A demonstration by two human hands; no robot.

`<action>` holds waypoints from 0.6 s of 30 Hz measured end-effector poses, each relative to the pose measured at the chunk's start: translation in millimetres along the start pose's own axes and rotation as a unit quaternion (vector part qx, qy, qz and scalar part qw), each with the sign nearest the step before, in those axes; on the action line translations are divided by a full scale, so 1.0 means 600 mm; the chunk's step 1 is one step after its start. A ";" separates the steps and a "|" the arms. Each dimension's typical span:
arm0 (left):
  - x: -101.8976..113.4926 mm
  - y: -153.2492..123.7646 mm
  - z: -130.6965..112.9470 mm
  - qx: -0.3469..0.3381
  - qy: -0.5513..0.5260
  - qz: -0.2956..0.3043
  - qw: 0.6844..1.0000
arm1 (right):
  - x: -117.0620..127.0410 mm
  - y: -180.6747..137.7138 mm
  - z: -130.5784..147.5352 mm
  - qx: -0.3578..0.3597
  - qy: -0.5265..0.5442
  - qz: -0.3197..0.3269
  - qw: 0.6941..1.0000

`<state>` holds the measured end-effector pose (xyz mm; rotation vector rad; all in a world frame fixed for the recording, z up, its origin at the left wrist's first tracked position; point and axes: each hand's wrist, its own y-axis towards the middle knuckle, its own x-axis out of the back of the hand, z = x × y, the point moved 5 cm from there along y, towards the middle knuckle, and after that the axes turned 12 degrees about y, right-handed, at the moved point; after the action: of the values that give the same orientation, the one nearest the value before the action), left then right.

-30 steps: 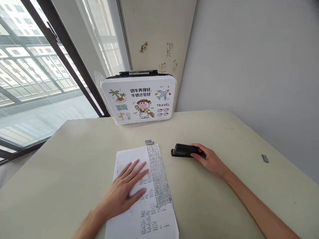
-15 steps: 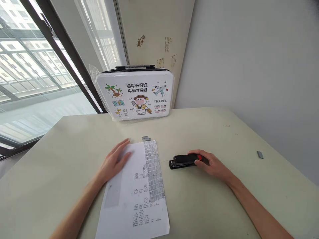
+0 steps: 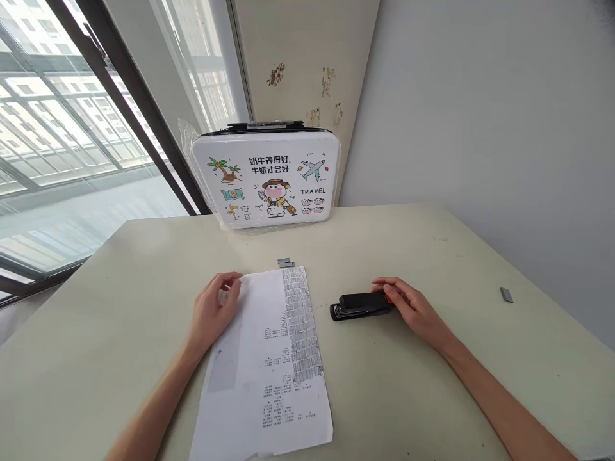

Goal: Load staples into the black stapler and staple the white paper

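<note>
A printed sheet of paper lies on the table, a dense band of dark marks down its right side. My left hand is at its upper left corner, the fingers curled and the thumb pinching at the edge. To the right of the sheet rests a black stapler with a red part at its rear, its front end pointing left toward the paper. My right hand grips that rear end between thumb and fingers. Small grey strips of staples lie just above the sheet's top edge.
Another grey staple strip lies at the far right of the table. A white cartoon-printed case stands upright at the back, partly in clear plastic. A window is on the left, a wall on the right.
My left hand has gone from lying spread on the paper to curled fingers at its corner. My right thumb has shifted up onto the stapler's rear. The whole view has shifted slightly.
</note>
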<state>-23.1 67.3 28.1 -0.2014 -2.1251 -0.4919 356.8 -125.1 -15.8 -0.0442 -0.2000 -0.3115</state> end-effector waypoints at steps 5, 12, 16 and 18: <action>-0.003 -0.002 -0.001 -0.015 0.014 0.008 1.000 | -0.005 -0.003 -0.002 0.010 -0.004 0.002 1.000; -0.001 -0.001 -0.005 -0.060 0.032 0.008 0.998 | -0.008 -0.003 -0.001 0.021 -0.005 -0.014 1.000; -0.006 -0.008 -0.041 -0.175 0.068 0.001 0.982 | -0.014 -0.005 0.004 0.019 -0.021 -0.023 0.999; -0.023 -0.021 -0.087 -0.277 0.079 0.026 0.957 | -0.016 -0.007 0.008 0.024 -0.032 -0.021 0.999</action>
<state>20.0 34.3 39.4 -0.5135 -1.7797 -1.0313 345.6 -126.0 -13.2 -0.0024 -0.2731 -0.3480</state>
